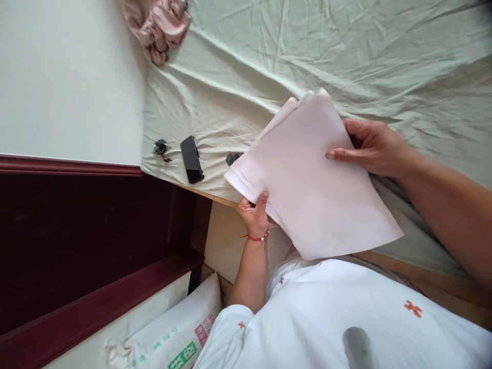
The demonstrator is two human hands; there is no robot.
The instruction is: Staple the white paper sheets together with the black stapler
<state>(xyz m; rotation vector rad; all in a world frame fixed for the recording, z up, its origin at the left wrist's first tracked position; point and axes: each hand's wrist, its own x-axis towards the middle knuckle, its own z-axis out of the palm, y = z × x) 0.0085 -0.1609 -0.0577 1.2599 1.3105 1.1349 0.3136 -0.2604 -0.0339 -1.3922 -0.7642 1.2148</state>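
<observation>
A small stack of white paper sheets (300, 179) is held tilted in front of my body, over the bed's edge. My left hand (255, 216) grips the lower left edge, its thumb on top and its fingers hidden beneath. On the right edge, my right hand (371, 147) pinches the sheets with the thumb lying on the top face. The top sheet looks blank, and a few more corners fan out behind it at the upper left. Partly covered by the stack, a small black object (232, 158) rests on the green sheet.
A pale green bedsheet (238, 66) spreads across the bed, wrinkled. On it lie a black phone-like case (191, 159), a small dark tangled item (160, 147) and a bunched pink cloth (159, 25). A dark red wooden panel (84, 230) and a printed white sack (172, 328) are at the left.
</observation>
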